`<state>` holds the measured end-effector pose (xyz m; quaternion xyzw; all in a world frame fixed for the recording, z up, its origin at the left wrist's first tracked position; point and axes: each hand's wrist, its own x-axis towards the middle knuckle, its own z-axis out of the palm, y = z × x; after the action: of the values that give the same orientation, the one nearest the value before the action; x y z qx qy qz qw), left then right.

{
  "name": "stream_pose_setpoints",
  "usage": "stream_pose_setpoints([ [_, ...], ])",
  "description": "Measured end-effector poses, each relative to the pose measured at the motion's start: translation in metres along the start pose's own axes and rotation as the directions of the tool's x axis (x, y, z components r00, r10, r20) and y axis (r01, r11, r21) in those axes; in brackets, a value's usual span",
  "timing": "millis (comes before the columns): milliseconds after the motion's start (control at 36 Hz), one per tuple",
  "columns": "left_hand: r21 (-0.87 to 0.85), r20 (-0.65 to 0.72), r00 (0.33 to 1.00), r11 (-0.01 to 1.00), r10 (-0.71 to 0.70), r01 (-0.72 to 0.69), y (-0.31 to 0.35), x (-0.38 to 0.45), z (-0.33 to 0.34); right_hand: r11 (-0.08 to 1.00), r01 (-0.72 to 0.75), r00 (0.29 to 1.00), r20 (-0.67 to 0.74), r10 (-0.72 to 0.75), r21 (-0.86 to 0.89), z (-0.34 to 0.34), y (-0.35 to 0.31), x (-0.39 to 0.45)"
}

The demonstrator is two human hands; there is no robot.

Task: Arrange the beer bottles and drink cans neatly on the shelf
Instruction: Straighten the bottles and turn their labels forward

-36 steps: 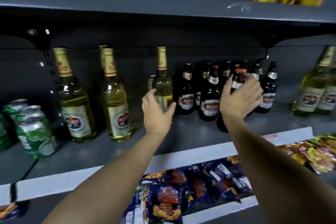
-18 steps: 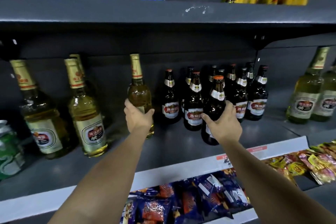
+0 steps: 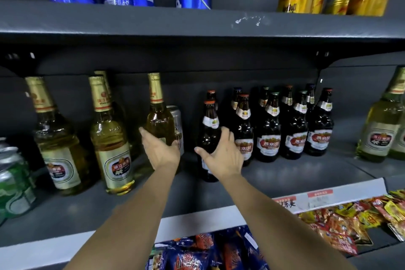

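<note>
Head view: my left hand [image 3: 161, 152] grips a pale beer bottle [image 3: 158, 116], right hand [image 3: 221, 155] a brown bottle [image 3: 209, 129]; next, align both.

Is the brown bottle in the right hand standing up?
Yes, upright: the brown bottle stands on the shelf, neck straight up.
</note>
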<state>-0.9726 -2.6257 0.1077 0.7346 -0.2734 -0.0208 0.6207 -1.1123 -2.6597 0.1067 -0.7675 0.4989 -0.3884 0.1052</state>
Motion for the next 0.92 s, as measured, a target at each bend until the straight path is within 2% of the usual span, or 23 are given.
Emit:
stream_pose_setpoints([
  [83,-0.005,-0.145,0.98,0.99,0.138,-0.14,0.001,-0.023,0.004,1.0,-0.017,1.0,0.004,0.017,-0.003,0.006,-0.001,0.006],
  [139,0.016,-0.243,0.93,0.96,0.276,-0.28,0.003,-0.041,0.004,1.0,-0.013,1.0,-0.001,0.013,-0.008,0.009,0.0,0.008],
  [167,0.036,-0.25,0.906,0.938,0.342,-0.344,0.003,-0.049,0.005,1.0,-0.008,1.0,-0.003,0.008,-0.014,0.01,0.0,0.009],
  [222,0.03,-0.144,0.897,0.908,0.417,-0.418,0.0,-0.062,0.007,1.0,-0.004,1.0,-0.008,0.004,-0.023,0.012,0.001,0.01],
  [278,-0.006,0.059,0.918,0.92,0.392,-0.392,-0.006,-0.068,0.012,1.0,0.013,1.0,-0.01,-0.014,-0.028,0.013,0.003,0.011],
  [333,0.01,0.293,0.92,0.961,0.261,-0.276,-0.012,-0.065,0.019,0.998,0.048,0.999,0.004,-0.048,-0.028,0.012,0.007,0.01],
  [389,0.045,0.474,0.873,0.987,0.115,-0.154,-0.015,-0.06,0.026,0.995,0.095,0.995,0.01,-0.095,-0.034,0.007,0.015,0.009],
  [417,0.061,0.516,0.853,0.99,0.08,-0.131,-0.015,-0.057,0.029,0.992,0.12,0.993,-0.009,-0.121,-0.042,0.004,0.02,0.008],
  [528,0.101,0.541,0.839,0.987,0.053,-0.127,-0.012,-0.047,0.041,0.993,0.109,0.952,-0.284,-0.117,-0.043,-0.018,0.041,0.018],
  [583,0.122,0.525,0.849,0.983,0.057,-0.141,-0.012,-0.044,0.047,0.995,0.079,0.931,-0.353,-0.097,-0.065,-0.03,0.052,0.029],
  [694,0.119,0.492,0.869,0.984,0.056,-0.131,-0.011,-0.042,0.056,0.99,0.07,0.907,-0.406,-0.114,-0.121,-0.046,0.064,0.046],
  [778,0.13,0.504,0.862,0.981,0.06,-0.144,-0.009,-0.04,0.061,0.982,0.113,0.908,-0.386,-0.164,-0.153,-0.045,0.057,0.048],
  [917,0.091,0.524,0.85,0.988,0.058,-0.124,-0.007,-0.036,0.066,0.972,0.21,0.9,-0.367,-0.235,-0.108,-0.032,0.031,0.047],
])
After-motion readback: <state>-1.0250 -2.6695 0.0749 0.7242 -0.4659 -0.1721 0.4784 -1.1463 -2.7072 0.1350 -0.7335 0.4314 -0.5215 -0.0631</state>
